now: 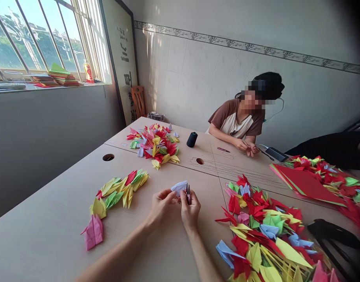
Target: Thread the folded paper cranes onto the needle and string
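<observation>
My left hand (162,201) is closed, pinching a pale bluish-white folded paper crane (179,187) over the middle of the table. Close beside it, my right hand (190,209) is closed around small thread snips (188,192) with dark blades pointing up. Some small reddish-brown bits show between my hands; I cannot make out what they are. To the left lies a curved row of yellow, green and red folded paper cranes (112,188), with a pink paper crane (93,232) at its near end. A large heap of colourful paper cranes (265,235) spreads to my right.
Across the table (156,243) a person (237,121) works with both hands together. A black thread cone (192,139) stands near another crane pile (154,143). Loose threads (244,171) cross the tabletop. Red paper sheets (306,184) and a black object (334,233) lie right.
</observation>
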Available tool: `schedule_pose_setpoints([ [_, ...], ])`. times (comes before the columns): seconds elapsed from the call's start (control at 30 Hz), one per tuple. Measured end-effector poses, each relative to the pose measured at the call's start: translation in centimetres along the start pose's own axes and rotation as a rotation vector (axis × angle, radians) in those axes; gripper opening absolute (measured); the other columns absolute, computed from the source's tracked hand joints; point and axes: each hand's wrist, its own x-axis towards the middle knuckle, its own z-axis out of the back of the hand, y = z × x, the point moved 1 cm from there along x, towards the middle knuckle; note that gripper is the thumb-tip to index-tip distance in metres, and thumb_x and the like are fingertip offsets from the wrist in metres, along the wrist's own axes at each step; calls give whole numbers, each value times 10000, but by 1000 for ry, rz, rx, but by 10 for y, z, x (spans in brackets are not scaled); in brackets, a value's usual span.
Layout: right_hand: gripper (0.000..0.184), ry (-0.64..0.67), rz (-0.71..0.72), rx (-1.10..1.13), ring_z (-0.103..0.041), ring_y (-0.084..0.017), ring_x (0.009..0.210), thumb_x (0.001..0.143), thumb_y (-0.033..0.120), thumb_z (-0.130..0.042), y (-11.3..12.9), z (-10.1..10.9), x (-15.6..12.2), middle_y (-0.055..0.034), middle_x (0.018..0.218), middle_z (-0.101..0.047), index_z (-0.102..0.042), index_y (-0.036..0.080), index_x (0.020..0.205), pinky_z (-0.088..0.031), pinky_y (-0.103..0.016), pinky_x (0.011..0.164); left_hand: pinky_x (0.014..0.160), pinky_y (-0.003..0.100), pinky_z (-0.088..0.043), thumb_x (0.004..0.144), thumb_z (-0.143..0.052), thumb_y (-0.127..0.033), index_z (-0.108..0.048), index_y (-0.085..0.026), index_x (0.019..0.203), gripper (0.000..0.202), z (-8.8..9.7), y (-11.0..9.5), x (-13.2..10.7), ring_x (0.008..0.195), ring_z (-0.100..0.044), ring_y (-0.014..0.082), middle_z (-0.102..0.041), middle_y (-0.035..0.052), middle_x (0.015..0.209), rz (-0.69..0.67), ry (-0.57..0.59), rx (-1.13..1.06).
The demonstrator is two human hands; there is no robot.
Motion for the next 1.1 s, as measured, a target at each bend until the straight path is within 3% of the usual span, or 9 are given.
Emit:
schedule_pose_setpoints([
  [0.1, 266, 28, -5, -7, -514, -116, 542, 813, 432, -558, 0, -1, 0, 19, 609, -564, -580, 171, 766, -429, -211, 526, 594, 233, -447, 697, -685, -384, -677, -179, 991, 359, 7, -5, 3, 709, -580, 150, -669, 54, 866, -125, -99, 143],
  [0.23, 250, 102, 38, -39, -527, -121, 589, 829, 407, -543, -1, -2, -1, -6, 674, -590, -594, 163, 806, -439, -212, 552, 534, 227, -401, 728, -652, -403, -685, -182, 933, 302, 11, -8, 6, 592, -523, 120, -644, 39, 770, -212, -18, 226],
  [0.37, 224, 98, 60, -33, -585, -145, 691, 835, 364, -543, -3, -3, -1, -48, 787, -638, -607, 155, 880, -482, -231, 621, 475, 221, -395, 736, -634, -444, -614, -163, 800, 289, 9, -4, 6, 498, -504, 108, -580, 6, 606, -133, 19, 97],
  [0.5, 265, 52, 55, -3, -631, -194, 824, 810, 364, -576, -4, -4, -1, -101, 919, -666, -609, 146, 955, -518, -289, 720, 523, 242, -460, 725, -644, -462, -544, -166, 780, 318, 8, -2, 3, 552, -590, 140, -598, 10, 617, -65, 25, -2],
  [0.7, 213, 119, 68, -22, -634, -165, 706, 845, 345, -532, 1, -4, -1, -65, 829, -655, -614, 164, 924, -518, -269, 659, 432, 226, -427, 756, -594, -496, -587, -156, 981, 408, 11, 0, 4, 488, -589, 132, -637, 35, 703, -29, 71, 9],
  [0.97, 229, 104, 147, -109, -595, -158, 727, 845, 338, -519, 5, -2, 0, -55, 811, -644, -650, 171, 931, -492, -256, 662, 419, 220, -396, 717, -639, -478, -673, -143, 832, 355, 12, 1, 6, 447, -510, 116, -559, 7, 516, -14, 18, 41],
  [1.1, 226, 126, 142, -96, -598, -161, 736, 843, 343, -527, 4, -3, 0, -55, 813, -646, -656, 175, 922, -490, -260, 676, 450, 232, -416, 701, -657, -463, -676, -163, 766, 308, 13, 2, 7, 474, -523, 123, -580, 13, 544, -9, 25, 14],
])
